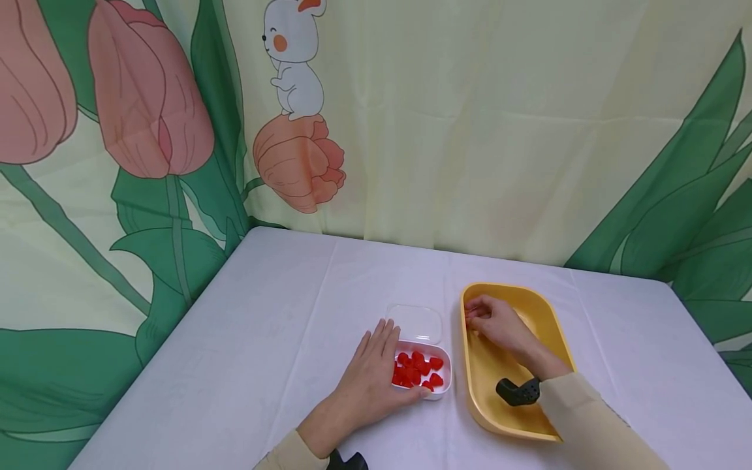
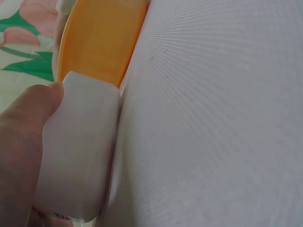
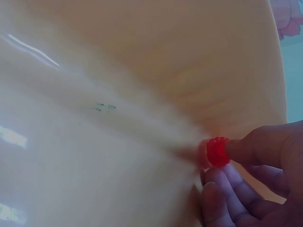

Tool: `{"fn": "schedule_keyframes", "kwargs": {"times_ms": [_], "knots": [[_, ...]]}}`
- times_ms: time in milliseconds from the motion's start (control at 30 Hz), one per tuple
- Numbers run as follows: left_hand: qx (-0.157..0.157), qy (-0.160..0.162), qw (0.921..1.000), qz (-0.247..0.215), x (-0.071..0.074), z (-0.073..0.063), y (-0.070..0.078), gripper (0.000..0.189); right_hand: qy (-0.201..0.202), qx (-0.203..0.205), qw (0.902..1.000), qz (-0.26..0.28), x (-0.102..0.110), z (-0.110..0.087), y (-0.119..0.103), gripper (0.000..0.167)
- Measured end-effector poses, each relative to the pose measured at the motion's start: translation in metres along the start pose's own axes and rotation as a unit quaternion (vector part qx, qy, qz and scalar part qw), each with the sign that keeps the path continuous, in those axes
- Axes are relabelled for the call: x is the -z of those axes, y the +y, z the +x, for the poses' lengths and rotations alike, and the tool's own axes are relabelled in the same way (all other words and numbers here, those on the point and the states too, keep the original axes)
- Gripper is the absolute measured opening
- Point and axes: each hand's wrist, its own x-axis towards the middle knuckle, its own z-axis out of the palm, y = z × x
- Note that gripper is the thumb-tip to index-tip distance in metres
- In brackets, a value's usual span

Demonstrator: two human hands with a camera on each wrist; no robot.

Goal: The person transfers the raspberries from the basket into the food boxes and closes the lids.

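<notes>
A small white box (image 1: 448, 382) holds several small red pieces (image 1: 416, 367). My left hand (image 1: 367, 375) grips its left side, fingers stretched along the far end and thumb on the near rim. In the left wrist view the thumb presses the rim of the white box (image 2: 83, 146). My right hand (image 1: 499, 324) is inside the yellow tray (image 1: 487, 424), by its far left wall. In the right wrist view its fingers pinch a red raspberry-shaped piece (image 3: 218, 152) close to the tray wall.
A clear plastic lid (image 1: 420, 323) lies just behind the white box. The yellow tray stands a little to the right of the box on a white tablecloth (image 1: 264, 339). Behind the table hangs a curtain (image 1: 470, 130) printed with tulips and a rabbit.
</notes>
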Motion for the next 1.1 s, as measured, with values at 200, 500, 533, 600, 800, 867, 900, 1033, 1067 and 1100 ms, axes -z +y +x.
{"fn": "schedule_keyframes", "kwargs": {"times_ms": [200, 500, 533, 600, 800, 867, 900, 1033, 1067, 1100], "knots": [[0.001, -0.002, 1.0000, 0.003, 0.000, 0.001, 0.000, 0.107, -0.004, -0.003, 1.0000, 0.008, 0.002, -0.002, -0.002, 0.031], [0.011, -0.010, 0.9999, 0.007, -0.001, 0.002, 0.000, 0.109, -0.014, 0.016, 0.9997, 0.013, 0.008, -0.007, -0.010, 0.031], [0.011, -0.009, 0.9999, 0.009, -0.001, 0.002, 0.000, 0.109, -0.015, 0.017, 0.9996, 0.016, 0.008, -0.007, -0.011, 0.031], [0.010, -0.009, 0.9999, 0.010, -0.001, 0.002, 0.000, 0.109, -0.017, 0.015, 0.9995, 0.022, 0.009, -0.008, -0.013, 0.032], [0.010, -0.006, 0.9999, 0.012, 0.000, 0.002, 0.001, 0.109, -0.013, 0.020, 0.9995, 0.022, 0.013, -0.013, -0.018, 0.032], [0.011, -0.007, 0.9998, 0.012, 0.000, 0.002, 0.001, 0.109, -0.011, 0.021, 0.9995, 0.023, 0.015, -0.015, -0.019, 0.031], [0.012, -0.007, 0.9998, 0.011, 0.000, 0.002, 0.001, 0.108, -0.012, 0.022, 0.9994, 0.024, 0.015, -0.016, -0.019, 0.031], [0.013, -0.008, 0.9999, 0.007, 0.000, 0.002, 0.001, 0.108, -0.011, 0.026, 0.9991, 0.031, 0.017, -0.020, -0.022, 0.031], [0.013, -0.008, 0.9999, 0.007, 0.000, 0.002, 0.001, 0.108, -0.011, 0.026, 0.9990, 0.034, 0.018, -0.022, -0.023, 0.031], [0.013, -0.008, 0.9999, 0.007, -0.001, 0.002, 0.001, 0.108, -0.011, 0.027, 0.9989, 0.037, 0.018, -0.023, -0.024, 0.032]]}}
